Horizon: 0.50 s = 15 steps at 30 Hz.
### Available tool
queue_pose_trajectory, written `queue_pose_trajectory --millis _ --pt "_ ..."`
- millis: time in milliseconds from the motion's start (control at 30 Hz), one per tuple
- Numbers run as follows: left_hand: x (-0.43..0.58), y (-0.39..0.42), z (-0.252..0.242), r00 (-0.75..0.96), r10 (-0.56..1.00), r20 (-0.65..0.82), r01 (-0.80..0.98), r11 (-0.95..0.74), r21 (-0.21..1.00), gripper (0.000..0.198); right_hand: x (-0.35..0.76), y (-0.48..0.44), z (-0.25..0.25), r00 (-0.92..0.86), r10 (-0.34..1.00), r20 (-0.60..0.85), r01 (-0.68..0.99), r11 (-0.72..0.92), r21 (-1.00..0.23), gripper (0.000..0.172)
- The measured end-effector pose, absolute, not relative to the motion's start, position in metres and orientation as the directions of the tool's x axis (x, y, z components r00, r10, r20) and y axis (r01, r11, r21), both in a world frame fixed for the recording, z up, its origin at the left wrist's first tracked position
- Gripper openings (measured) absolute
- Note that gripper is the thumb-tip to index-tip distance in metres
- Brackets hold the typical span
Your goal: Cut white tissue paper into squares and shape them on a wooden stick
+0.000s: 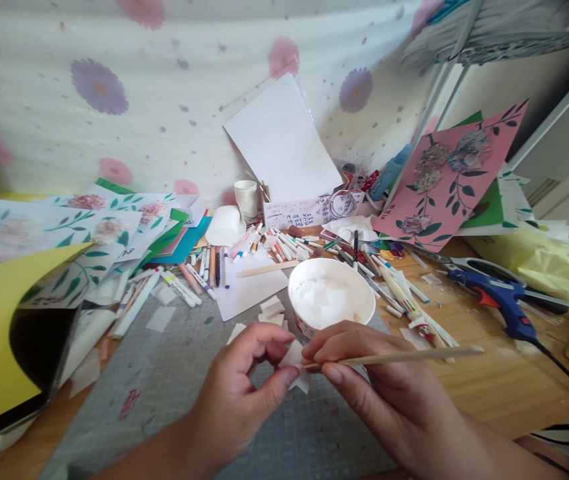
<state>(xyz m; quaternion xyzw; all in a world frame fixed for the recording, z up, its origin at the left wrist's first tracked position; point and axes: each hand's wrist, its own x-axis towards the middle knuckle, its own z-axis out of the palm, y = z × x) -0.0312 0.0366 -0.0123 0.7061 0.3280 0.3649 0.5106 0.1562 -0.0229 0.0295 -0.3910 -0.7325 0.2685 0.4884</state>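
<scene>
Between thumb and fingers, my left hand (244,387) pinches a small white paper piece (293,355). My right hand (379,380) grips a thin wooden stick (414,357), which lies nearly level and points right. The stick's left end meets the paper at my left fingertips; the exact contact is hidden by the fingers. Just beyond both hands stands a white paper bowl (332,293) with white pieces inside. Several small cut paper squares (272,307) lie on the grey cutting mat (164,387) left of the bowl.
Marker pens (279,243) lie scattered behind the bowl. A blue glue gun (494,297) with a black cord rests at the right, by scissors (469,265). Flower cards (104,233) are piled left, near a yellow sheet (4,320). Stacked paper cups (246,200) stand at the back.
</scene>
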Motion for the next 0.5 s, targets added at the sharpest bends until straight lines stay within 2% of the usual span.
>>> queue_pose_trajectory --millis 100,167,267,367,500 --pt "-0.031 0.035 -0.016 0.527 0.831 0.177 0.012 -0.215 0.976 0.021 0.157 -0.023 0.027 -0.167 0.849 0.501 0.286 0.528 -0.800 0.020" --pt "-0.031 0.035 -0.016 0.539 0.813 0.222 -0.008 -0.259 0.966 0.020 0.156 -0.023 0.026 -0.134 0.862 0.488 0.268 0.506 -0.820 0.020" --pt "-0.031 0.035 -0.013 0.531 0.771 0.352 0.022 -0.428 0.903 0.026 0.155 -0.023 0.024 -0.115 0.870 0.480 0.236 0.493 -0.837 0.020" --pt "-0.031 0.035 -0.007 0.568 0.668 0.481 0.059 -0.616 0.785 0.034 0.152 -0.024 0.022 -0.074 0.892 0.446 0.209 0.451 -0.868 0.016" --pt "-0.031 0.036 0.000 0.646 0.533 0.547 0.053 -0.746 0.664 0.028 0.150 -0.025 0.020 -0.005 0.919 0.393 0.127 0.391 -0.912 0.013"
